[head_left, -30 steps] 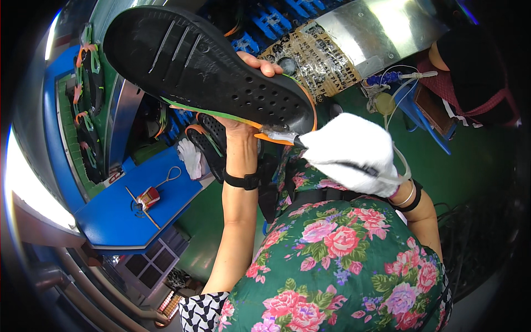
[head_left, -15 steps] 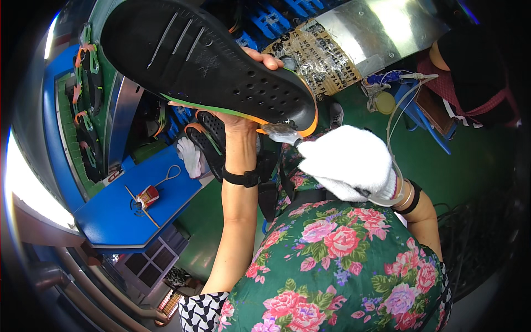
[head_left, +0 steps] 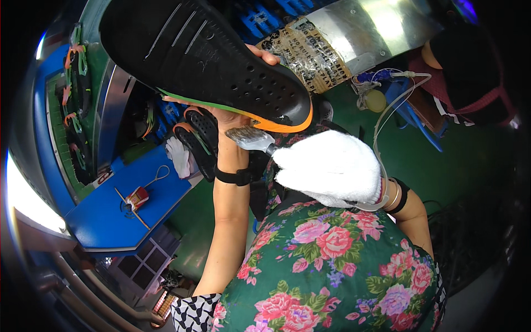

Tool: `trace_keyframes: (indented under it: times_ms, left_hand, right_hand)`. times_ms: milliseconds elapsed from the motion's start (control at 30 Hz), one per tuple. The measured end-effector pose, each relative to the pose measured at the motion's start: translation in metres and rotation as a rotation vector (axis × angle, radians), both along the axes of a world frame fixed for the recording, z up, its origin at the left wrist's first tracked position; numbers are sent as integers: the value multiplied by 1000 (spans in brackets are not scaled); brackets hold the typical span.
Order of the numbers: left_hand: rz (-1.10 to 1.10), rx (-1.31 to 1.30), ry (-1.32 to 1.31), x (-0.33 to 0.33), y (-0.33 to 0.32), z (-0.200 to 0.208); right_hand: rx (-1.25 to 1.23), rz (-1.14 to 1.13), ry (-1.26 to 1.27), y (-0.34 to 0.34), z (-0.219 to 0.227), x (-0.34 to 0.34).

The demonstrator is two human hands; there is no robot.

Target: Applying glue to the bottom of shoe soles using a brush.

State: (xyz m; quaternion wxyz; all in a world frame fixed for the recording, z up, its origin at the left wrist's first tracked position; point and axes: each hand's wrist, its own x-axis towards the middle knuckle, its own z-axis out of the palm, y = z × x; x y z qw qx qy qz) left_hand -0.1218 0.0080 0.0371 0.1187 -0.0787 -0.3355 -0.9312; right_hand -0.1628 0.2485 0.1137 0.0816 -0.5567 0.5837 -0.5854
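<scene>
My bare left hand (head_left: 229, 115) grips a big black shoe sole (head_left: 204, 61) from behind, fingertips curled over its far edge. Rows of small holes mark one end, and its rim runs from green to orange. In a white knit glove, my right hand (head_left: 332, 169) is closed round the dark handle of a flat brush (head_left: 251, 138). The bristles lie just below the orange rim, near my left wrist; whether they touch anything I cannot tell. A wet-looking spot shows on the sole by the holed end.
On the left, a blue table (head_left: 99, 221) carries a small red container (head_left: 136, 197) with sticks and a white glove (head_left: 178, 157). Dark sandals (head_left: 196, 146) stand behind my left wrist. Taped cardboard (head_left: 310, 55) covers a metal surface's end. Another person (head_left: 470, 72) sits at right, near a thin hose (head_left: 381, 130).
The brush has come off the orange-rimmed end of the sole and moved left toward my left wrist. My left hand still holds the sole; the whole view has shifted slightly.
</scene>
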Motion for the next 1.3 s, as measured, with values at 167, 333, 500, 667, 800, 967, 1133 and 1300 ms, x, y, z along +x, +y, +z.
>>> trace_keyframes:
  times_ms: [167, 333, 500, 667, 800, 967, 1133, 1300]
  left_hand:
    - [34, -68, 84, -1, -7, -3]
    - [32, -90, 39, -1, -8, 2]
    - [157, -49, -34, -3, 2, 8]
    - [159, -7, -8, -6, 4, 8]
    - [122, 76, 71, -11, 4, 12]
    - [115, 16, 75, -11, 5, 5]
    - [76, 20, 60, -11, 5, 1]
    - [1, 44, -14, -10, 7, 17]
  right_hand:
    - [82, -116, 14, 15, -1, -11]
    - [107, -215, 13, 12, -8, -4]
    - [81, -82, -256, 11, 1, -11]
    - [70, -155, -246, 16, -1, -18]
    - [106, -172, -156, 18, -4, -12]
    - [76, -117, -109, 16, -2, -11]
    - [71, -172, -401, 19, -6, -16]
    - [91, -220, -8, 16, -14, -16]
